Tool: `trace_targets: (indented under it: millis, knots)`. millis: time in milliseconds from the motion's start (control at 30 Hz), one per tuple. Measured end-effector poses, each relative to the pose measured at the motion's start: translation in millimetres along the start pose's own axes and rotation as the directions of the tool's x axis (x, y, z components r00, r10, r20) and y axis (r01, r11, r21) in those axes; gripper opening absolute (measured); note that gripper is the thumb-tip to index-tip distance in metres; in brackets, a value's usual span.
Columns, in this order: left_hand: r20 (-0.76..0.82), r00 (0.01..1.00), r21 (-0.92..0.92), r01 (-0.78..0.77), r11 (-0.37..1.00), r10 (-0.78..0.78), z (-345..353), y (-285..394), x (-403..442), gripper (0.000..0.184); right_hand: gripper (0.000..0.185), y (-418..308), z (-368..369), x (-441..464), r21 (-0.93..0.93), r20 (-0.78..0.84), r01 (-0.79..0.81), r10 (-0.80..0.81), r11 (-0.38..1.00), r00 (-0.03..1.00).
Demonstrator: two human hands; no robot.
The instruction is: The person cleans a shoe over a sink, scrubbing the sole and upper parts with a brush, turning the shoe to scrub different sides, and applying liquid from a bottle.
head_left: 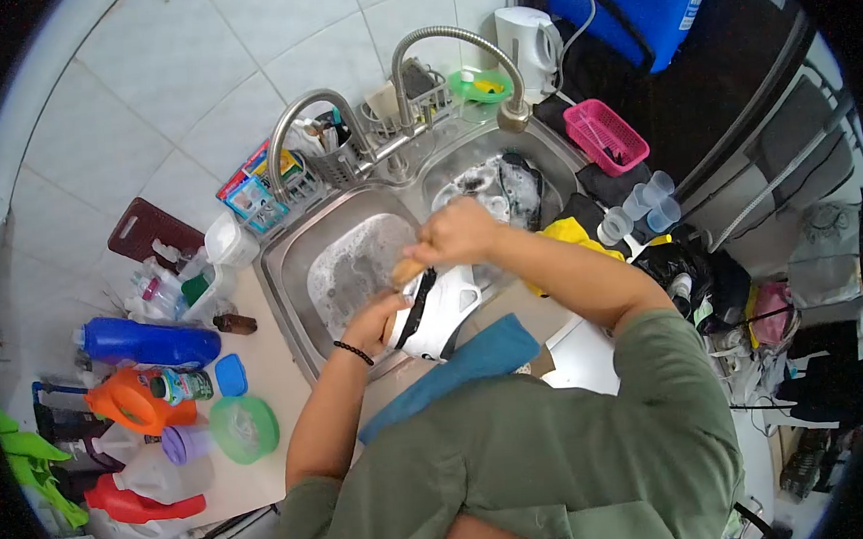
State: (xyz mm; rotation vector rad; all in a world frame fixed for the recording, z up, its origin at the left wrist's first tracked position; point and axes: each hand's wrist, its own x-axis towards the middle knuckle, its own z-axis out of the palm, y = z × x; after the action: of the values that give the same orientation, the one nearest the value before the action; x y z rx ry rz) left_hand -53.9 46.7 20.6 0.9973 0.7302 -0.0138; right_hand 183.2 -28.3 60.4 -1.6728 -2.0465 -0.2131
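Observation:
A white shoe (453, 305) with a black strip is held over the front edge of the left sink basin (291, 321). My left hand (371, 326), a dark bead bracelet at its wrist, is closed around one end of the shoe. In my right hand (459, 231) is a tan, wooden-looking brush (407, 271), gripped against the shoe's upper; its bristles are hidden. Suds and greyish water lie in the left basin. Dark and white foamy items (520, 192), perhaps shoes, sit in the right basin.
Two curved faucets (458, 36) rise behind the basins. Detergent bottles (152, 343) and a green bowl (245, 429) crowd the left counter. A pink basket (606, 137), plastic cups (647, 200) and a white kettle (529, 50) stand right. Blue cloth (456, 371) lies along the front edge.

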Motion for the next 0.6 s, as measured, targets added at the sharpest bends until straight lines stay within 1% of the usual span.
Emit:
trace_targets:
  millis: [33,67,100,133,167,267,300,400,433,467,533,567,600]
  knots:
    - [-0.003,1.000,-0.016,-0.003,1.000,0.003,0,0,-2,0.046,0.063,-1,-15,4,-0.066,0.231,-0.106,0.119,0.992,0.966]
    - [-0.006,1.000,-0.036,0.000,0.999,0.000,2,-2,-6,0.043,0.065,14,-17,3,-0.102,0.242,-0.277,0.294,0.956,0.925]
    - [0.005,0.999,-0.076,0.032,0.997,-0.032,-7,-6,-5,0.043,0.068,43,-19,2,-0.141,0.245,-0.436,0.458,0.889,0.855]
    - [0.018,0.998,-0.116,0.062,0.991,-0.060,-15,-8,-2,0.043,0.070,70,-20,1,-0.181,0.238,-0.579,0.607,0.795,0.758]
    - [-0.039,0.999,-0.084,0.031,0.996,-0.034,-9,-5,-7,0.043,0.074,91,-17,-3,-0.213,0.280,-0.641,0.675,0.737,0.683]
    - [-0.015,0.995,-0.113,0.095,0.989,-0.097,-22,-7,2,0.043,0.072,63,-23,15,-0.149,0.370,-0.583,0.592,0.799,0.716]
    - [-0.005,0.995,-0.115,0.097,0.989,-0.098,-25,-6,2,0.043,0.072,42,-23,19,-0.102,0.378,-0.467,0.469,0.878,0.798]
    - [0.000,0.994,-0.129,0.111,0.985,-0.112,-38,-12,0,0.045,0.073,73,-8,10,-0.033,0.338,-0.549,0.526,0.835,0.781]
    - [-0.009,0.993,-0.130,0.115,0.985,-0.117,-46,-16,4,0.046,0.073,91,-14,3,-0.067,0.341,-0.598,0.582,0.799,0.738]
    - [-0.017,0.993,-0.132,0.116,0.984,-0.119,-53,-20,8,0.047,0.072,100,-8,1,-0.084,0.362,-0.621,0.605,0.779,0.710]
    - [-0.003,0.993,-0.137,0.115,0.984,-0.117,-50,-14,9,0.044,0.071,98,-17,7,-0.122,0.403,-0.664,0.648,0.737,0.646]
    - [0.009,0.993,-0.142,0.114,0.983,-0.114,-51,-14,12,0.043,0.071,84,-7,12,-0.059,0.366,-0.595,0.572,0.801,0.734]
    - [0.019,0.993,-0.147,0.115,0.982,-0.114,-51,-14,14,0.042,0.070,73,-7,13,-0.040,0.355,-0.560,0.536,0.827,0.766]
